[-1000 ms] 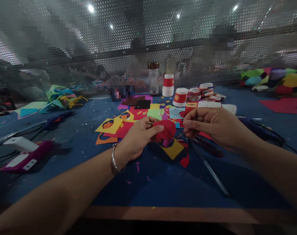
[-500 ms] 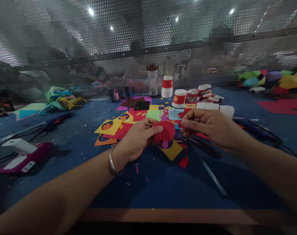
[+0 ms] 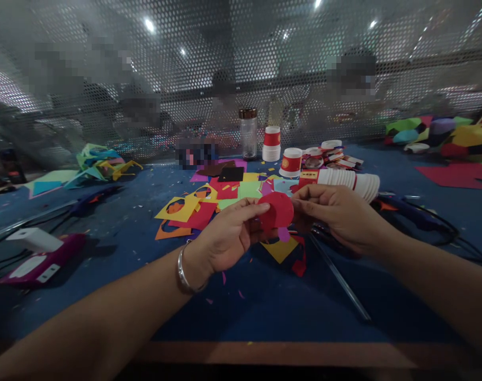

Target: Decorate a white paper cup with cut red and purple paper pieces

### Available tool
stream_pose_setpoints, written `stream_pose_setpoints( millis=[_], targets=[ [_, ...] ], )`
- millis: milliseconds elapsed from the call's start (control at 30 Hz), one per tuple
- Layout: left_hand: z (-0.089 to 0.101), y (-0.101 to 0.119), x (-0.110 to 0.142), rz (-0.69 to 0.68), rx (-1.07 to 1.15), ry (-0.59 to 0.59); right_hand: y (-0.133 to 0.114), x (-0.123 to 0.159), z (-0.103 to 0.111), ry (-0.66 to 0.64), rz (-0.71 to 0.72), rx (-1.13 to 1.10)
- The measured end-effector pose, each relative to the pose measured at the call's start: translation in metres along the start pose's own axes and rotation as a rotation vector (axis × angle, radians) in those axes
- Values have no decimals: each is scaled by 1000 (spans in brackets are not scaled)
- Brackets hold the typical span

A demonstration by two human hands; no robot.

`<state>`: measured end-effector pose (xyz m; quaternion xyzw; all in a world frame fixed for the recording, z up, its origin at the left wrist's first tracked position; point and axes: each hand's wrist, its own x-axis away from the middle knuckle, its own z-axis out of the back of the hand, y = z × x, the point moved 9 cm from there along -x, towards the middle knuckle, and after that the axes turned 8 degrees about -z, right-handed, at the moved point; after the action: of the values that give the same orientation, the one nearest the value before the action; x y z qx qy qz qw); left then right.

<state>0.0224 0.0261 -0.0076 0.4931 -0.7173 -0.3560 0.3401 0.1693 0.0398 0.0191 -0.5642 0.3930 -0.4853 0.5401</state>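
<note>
A round red paper disc [image 3: 278, 209] is pinched at its left side by my left hand [image 3: 231, 233], with the thumb lying on its face. Below the disc's lower edge shows a small purple paper piece [image 3: 283, 234]; how it is joined is hidden. My right hand [image 3: 340, 217] has its thumb and fingers closed at the disc's right edge. Under and behind the hands lie yellow paper offcuts [image 3: 177, 209] with round holes, red paper [image 3: 195, 216] and light green paper [image 3: 249, 190].
Stacked paper cups [image 3: 344, 180] lie sideways behind my right hand; more cups [image 3: 291, 163] and a glass bottle [image 3: 248, 137] stand farther back. A clear stick [image 3: 340, 280] lies at right. Corded glue guns [image 3: 96, 201] rest at both sides, with a purple power strip [image 3: 46, 264] at left.
The red disc and purple piece have shifted slightly right in my left hand. My right fingertips, earlier apart from the disc, now meet its right edge.
</note>
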Motion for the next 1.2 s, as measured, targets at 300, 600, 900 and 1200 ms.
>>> stream_pose_setpoints(
  millis=[300,600,900,1200],
  targets=[
    [1,-1,-4,-3,-1,19,5,0,-4,-42,6,-7],
    [11,2,-4,-38,-23,109,-6,3,6,67,85,38],
    [7,4,-3,-68,-24,102,-6,7,-1,26,83,27],
    [3,3,-2,-96,-44,45,-3,5,-3,32,44,32]
  ],
)
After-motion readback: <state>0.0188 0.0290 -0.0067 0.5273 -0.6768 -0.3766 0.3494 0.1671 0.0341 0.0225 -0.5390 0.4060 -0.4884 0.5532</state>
